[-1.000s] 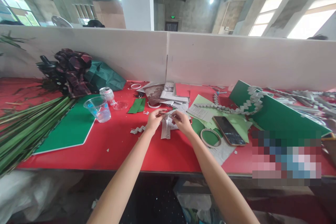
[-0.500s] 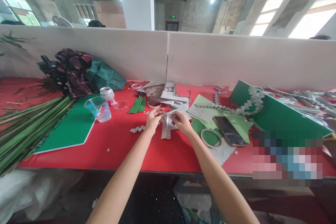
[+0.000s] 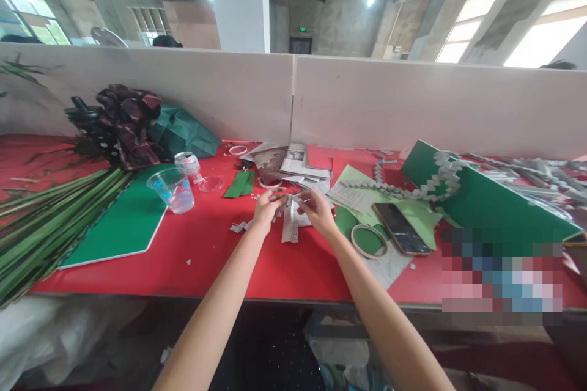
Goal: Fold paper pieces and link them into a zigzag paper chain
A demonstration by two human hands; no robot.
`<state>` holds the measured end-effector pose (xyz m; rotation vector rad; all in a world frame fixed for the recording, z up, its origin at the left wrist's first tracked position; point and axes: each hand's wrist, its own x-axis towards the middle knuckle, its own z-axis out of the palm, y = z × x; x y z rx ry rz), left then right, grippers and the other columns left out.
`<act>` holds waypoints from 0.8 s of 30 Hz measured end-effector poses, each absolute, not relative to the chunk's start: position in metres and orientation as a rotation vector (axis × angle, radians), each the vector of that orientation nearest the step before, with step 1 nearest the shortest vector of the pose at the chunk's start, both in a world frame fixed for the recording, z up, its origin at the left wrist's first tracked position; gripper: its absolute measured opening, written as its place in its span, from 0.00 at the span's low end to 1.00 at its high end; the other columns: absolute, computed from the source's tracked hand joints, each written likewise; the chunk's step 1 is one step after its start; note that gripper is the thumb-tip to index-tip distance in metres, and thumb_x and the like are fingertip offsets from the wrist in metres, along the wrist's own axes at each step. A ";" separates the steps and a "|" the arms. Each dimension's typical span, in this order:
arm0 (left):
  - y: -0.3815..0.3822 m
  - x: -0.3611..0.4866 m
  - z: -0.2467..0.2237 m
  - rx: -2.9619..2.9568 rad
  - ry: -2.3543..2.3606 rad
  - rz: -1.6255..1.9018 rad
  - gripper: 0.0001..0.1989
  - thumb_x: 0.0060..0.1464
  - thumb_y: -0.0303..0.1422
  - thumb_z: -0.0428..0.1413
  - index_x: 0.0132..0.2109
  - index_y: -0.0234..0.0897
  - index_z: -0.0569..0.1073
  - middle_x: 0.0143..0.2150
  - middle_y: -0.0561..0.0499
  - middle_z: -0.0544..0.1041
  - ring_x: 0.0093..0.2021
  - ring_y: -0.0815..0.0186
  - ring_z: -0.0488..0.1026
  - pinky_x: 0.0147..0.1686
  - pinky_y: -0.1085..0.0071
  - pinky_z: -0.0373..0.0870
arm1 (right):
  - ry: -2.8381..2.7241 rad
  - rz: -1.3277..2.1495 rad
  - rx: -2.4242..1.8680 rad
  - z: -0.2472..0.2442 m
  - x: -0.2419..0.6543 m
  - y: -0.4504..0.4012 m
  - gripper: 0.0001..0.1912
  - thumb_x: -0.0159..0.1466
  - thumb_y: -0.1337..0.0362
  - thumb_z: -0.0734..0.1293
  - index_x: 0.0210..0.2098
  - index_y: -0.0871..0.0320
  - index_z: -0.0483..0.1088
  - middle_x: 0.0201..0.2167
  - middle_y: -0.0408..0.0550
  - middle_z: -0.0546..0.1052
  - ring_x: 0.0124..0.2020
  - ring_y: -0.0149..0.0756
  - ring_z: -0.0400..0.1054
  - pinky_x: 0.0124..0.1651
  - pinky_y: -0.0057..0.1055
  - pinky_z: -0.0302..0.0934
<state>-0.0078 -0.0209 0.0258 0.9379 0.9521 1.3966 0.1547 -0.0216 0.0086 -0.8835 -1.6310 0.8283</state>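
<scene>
Over the middle of the red table [image 3: 206, 256], my left hand [image 3: 267, 210] pinches one end of a small folded paper piece [image 3: 290, 200]. From the other side my right hand [image 3: 317, 211] grips the same piece between thumb and fingers. Its details are too small to tell. A printed paper strip [image 3: 290, 229] lies just below, between the hands. A short zigzag chain of folded paper [image 3: 239, 227] runs out from behind my left hand. Beyond the fingers is a pile of printed paper [image 3: 300, 165].
On the left are a plastic cup [image 3: 177, 192], a can [image 3: 188, 165], a green board [image 3: 123, 226] and long leaves [image 3: 64, 214]. To the right are a phone [image 3: 401, 229], a tape roll [image 3: 369, 241], a long paper chain [image 3: 443, 183] and a standing green board [image 3: 486, 201].
My left hand has shifted very slightly left, and the short chain beside it has moved a little to the right. My right hand has barely moved.
</scene>
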 end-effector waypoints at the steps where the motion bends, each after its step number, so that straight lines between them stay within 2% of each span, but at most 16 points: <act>1: -0.021 -0.008 0.026 0.939 0.949 1.400 0.23 0.34 0.33 0.68 0.41 0.34 0.73 0.30 0.51 0.78 0.21 0.74 0.69 0.20 0.78 0.61 | -1.629 0.830 -0.885 0.009 0.155 -0.022 0.10 0.61 0.57 0.65 0.39 0.55 0.65 0.32 0.44 0.73 0.25 0.32 0.70 0.30 0.30 0.64; 6: -0.021 -0.009 0.025 0.962 0.959 1.392 0.23 0.35 0.34 0.68 0.41 0.34 0.73 0.29 0.52 0.77 0.19 0.75 0.67 0.18 0.79 0.59 | -1.624 0.850 -0.895 0.010 0.155 -0.023 0.12 0.60 0.56 0.65 0.42 0.55 0.66 0.30 0.43 0.71 0.25 0.31 0.70 0.30 0.29 0.64; 12: -0.022 -0.008 0.025 0.986 0.978 1.365 0.23 0.36 0.34 0.67 0.42 0.34 0.73 0.30 0.51 0.78 0.19 0.75 0.67 0.17 0.78 0.57 | -1.619 0.858 -0.906 0.007 0.155 -0.021 0.13 0.60 0.55 0.65 0.40 0.55 0.66 0.32 0.44 0.72 0.25 0.31 0.70 0.30 0.29 0.64; 18: -0.021 -0.005 0.023 1.007 0.978 1.449 0.22 0.36 0.33 0.67 0.41 0.35 0.72 0.32 0.48 0.80 0.29 0.66 0.75 0.26 0.74 0.68 | -1.601 0.894 -0.910 0.006 0.154 -0.021 0.12 0.59 0.54 0.67 0.35 0.56 0.65 0.25 0.42 0.73 0.25 0.34 0.71 0.31 0.30 0.65; 24: -0.016 -0.005 0.017 1.126 1.005 1.508 0.19 0.38 0.33 0.66 0.40 0.34 0.72 0.33 0.46 0.80 0.34 0.62 0.77 0.33 0.70 0.71 | -1.648 0.878 -0.950 0.004 0.155 -0.021 0.12 0.60 0.55 0.67 0.36 0.56 0.66 0.22 0.42 0.73 0.25 0.36 0.72 0.30 0.31 0.64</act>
